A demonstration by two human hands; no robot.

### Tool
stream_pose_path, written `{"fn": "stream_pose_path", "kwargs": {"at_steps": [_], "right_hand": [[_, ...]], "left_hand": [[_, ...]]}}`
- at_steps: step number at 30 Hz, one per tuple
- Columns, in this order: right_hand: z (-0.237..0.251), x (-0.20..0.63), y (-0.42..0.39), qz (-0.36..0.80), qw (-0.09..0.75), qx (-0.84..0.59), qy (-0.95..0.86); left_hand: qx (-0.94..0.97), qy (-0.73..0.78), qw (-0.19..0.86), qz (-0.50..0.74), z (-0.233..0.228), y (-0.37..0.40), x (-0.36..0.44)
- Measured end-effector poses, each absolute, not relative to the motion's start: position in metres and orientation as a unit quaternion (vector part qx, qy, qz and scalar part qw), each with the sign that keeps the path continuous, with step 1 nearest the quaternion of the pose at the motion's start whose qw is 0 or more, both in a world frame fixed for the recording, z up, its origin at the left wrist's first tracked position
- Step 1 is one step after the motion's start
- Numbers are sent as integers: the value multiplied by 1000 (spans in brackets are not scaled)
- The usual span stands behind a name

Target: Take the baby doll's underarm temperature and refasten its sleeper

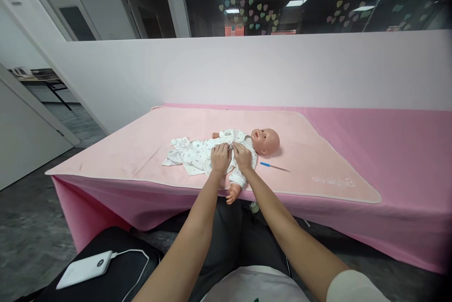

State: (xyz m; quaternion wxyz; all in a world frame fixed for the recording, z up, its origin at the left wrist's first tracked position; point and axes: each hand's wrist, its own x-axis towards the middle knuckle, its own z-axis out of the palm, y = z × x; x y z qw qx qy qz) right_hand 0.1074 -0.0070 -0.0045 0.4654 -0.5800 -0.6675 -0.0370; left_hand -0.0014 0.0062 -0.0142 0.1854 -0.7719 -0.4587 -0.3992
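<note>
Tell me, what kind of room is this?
Probably a baby-care practice room: a doll in baby clothes lies on a pink blanket over a covered table, with paper hearts on the window.

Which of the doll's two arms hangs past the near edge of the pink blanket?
The doll's near arm, below the person's right hand: its bare hand reaches over the blanket edge. The far arm lies on the blanket beyond the left hand.

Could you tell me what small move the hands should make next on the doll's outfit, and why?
Probably pinch the front edges together and close the fastening: the left hand and right hand meet on the chest of the baby doll, gripping its white romper.
</note>
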Motion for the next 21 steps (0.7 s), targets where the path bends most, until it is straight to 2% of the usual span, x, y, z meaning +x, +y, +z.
{"fn": "stream_pose_path", "kwargs": {"at_steps": [21], "right_hand": [[-23, 112, 2, -74, 483, -578, -654]], "left_hand": [[-792, -436, 217, -368, -19, 10, -2]]}}
